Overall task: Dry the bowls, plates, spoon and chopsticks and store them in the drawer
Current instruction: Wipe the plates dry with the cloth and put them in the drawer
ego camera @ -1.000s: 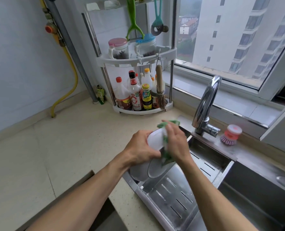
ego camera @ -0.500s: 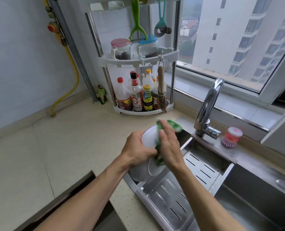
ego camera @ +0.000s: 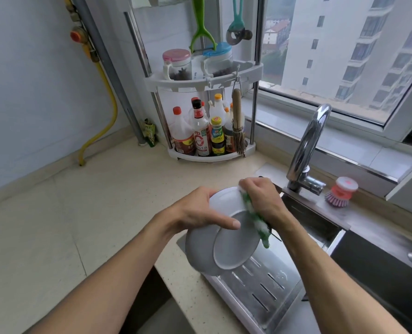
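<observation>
Clearly the risk is a slip: the left hand (ego camera: pixel 200 213) holds a tilted plate (ego camera: pixel 226 247) by its rim over the sink's drain tray (ego camera: pixel 265 290), while the right hand (ego camera: pixel 263 198) clutches a green cloth (ego camera: pixel 258 220) against it. Hard rubbing could knock it loose. Rack (ego camera: pixel 212 153) tiers hold jars and bottles.

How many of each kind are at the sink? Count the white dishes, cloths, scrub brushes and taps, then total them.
white dish: 3
cloth: 1
scrub brush: 1
tap: 1
Total: 6
</observation>
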`<state>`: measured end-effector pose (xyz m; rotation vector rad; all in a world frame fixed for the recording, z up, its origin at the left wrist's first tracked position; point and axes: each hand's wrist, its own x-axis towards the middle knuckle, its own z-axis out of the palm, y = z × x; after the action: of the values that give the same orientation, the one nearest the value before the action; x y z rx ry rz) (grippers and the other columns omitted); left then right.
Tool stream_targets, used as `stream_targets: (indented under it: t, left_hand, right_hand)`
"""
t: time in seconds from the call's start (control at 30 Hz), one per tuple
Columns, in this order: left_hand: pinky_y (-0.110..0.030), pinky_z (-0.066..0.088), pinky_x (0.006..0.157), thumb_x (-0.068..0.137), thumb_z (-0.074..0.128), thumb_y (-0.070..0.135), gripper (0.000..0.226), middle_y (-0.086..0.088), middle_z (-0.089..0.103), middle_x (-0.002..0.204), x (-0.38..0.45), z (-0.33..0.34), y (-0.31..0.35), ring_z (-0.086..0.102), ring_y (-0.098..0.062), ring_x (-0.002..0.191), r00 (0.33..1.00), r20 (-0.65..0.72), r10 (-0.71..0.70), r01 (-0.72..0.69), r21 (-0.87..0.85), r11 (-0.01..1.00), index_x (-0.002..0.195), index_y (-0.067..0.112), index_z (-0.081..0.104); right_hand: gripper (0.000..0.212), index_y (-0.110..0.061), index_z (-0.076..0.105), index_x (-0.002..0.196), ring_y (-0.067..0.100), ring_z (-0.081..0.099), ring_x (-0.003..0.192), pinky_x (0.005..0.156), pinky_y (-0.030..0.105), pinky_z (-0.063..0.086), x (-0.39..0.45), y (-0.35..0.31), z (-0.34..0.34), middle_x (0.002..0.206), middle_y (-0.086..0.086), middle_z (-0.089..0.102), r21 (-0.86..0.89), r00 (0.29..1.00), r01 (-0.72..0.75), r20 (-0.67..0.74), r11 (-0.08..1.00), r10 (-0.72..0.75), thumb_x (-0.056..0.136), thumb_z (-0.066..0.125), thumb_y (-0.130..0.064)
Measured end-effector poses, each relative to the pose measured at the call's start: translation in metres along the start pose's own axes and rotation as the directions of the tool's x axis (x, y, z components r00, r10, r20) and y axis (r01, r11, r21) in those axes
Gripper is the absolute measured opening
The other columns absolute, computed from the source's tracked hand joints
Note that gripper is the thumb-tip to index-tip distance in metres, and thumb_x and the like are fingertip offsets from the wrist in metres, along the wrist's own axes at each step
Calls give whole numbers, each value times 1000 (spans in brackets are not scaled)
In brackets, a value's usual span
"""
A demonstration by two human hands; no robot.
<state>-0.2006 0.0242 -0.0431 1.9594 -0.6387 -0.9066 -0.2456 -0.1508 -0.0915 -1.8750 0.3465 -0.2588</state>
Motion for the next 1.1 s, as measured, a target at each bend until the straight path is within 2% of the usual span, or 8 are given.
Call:
stream_targets:
  t: [0.1, 0.23, 0.43, 0.53, 0.73, 0.9, 1.03, 1.1]
  left_hand:
    - [-46, 60, 81, 63, 87, 11, 41, -8, 74, 95, 12, 6, 5, 72, -25, 87, 998, -59, 20, -11, 148, 989, 101, 13, 71]
    - [-49, 60, 77, 57, 83, 13, 37, -7, 74, 90, 14, 14, -7, 72, -24, 84, 981, -182, 63, -38, 138, 990, 91, 14, 69]
    - [-48, 61, 73, 54, 80, 16, 40, -6, 74, 92, 9, 21, -13, 71, -23, 82, 938, -344, 50, -53, 0, 999, 94, 16, 71]
    - [-52, 60, 72, 54, 79, 16, 40, -12, 75, 89, 10, 23, -19, 71, -26, 78, 903, -428, 26, -46, -37, 998, 93, 11, 71]
    - [-50, 60, 75, 52, 78, 16, 48, -12, 75, 95, 3, 22, -19, 72, -28, 86, 895, -446, 21, -61, -77, 995, 99, 10, 72]
    - [-45, 60, 72, 52, 82, 15, 44, -11, 75, 91, 9, 22, -16, 71, -25, 80, 875, -484, 1, -69, -123, 990, 94, 10, 70]
    - [-40, 62, 72, 64, 86, 1, 42, -5, 71, 98, 8, 26, -8, 68, -21, 88, 854, -521, 2, -84, -135, 987, 100, 10, 66]
    - [-39, 61, 72, 69, 84, 0, 40, -5, 71, 100, 11, 26, -6, 69, -22, 91, 800, -599, -36, -124, -223, 967, 102, 10, 66]
  right_hand:
    - [35, -18, 47, 57, 13, 42, 56, 56, 31, 33, -4, -8, 10, 57, -6, 48, -201, 989, 142, 59, 969, -133, 88, 47, -34]
    - [45, -18, 65, 116, 15, 51, 102, 90, 34, 39, -27, 7, 34, 112, 2, 60, -289, 954, 279, -21, 916, -298, 96, 36, -46]
    - [44, -27, 62, 123, 20, 55, 121, 109, 43, 40, -10, 34, 23, 129, 0, 61, 124, 986, -124, -100, 984, 136, 101, 28, -45]
    - [49, -26, 54, 141, 10, 43, 132, 113, 30, 31, -15, 15, 41, 142, -4, 51, -11, 988, 145, -45, 989, -145, 98, 36, -41]
    - [55, -19, 63, 112, 27, 56, 113, 105, 47, 41, -2, 26, 25, 119, 4, 63, 78, 976, -213, -18, 974, 215, 91, 24, -52]
    - [48, -28, 51, 143, 10, 45, 127, 108, 31, 34, -1, 12, 36, 139, -6, 51, 23, 993, 115, -17, 993, -115, 100, 35, -44]
    - [43, -19, 61, 100, 33, 60, 108, 95, 51, 45, 1, 31, 32, 106, 9, 64, 226, 947, -261, -126, 938, 294, 100, 30, -48]
    - [50, -16, 57, 111, 35, 58, 110, 94, 50, 44, -3, 32, 34, 111, 13, 62, 192, 924, -312, -166, 930, 344, 100, 23, -51]
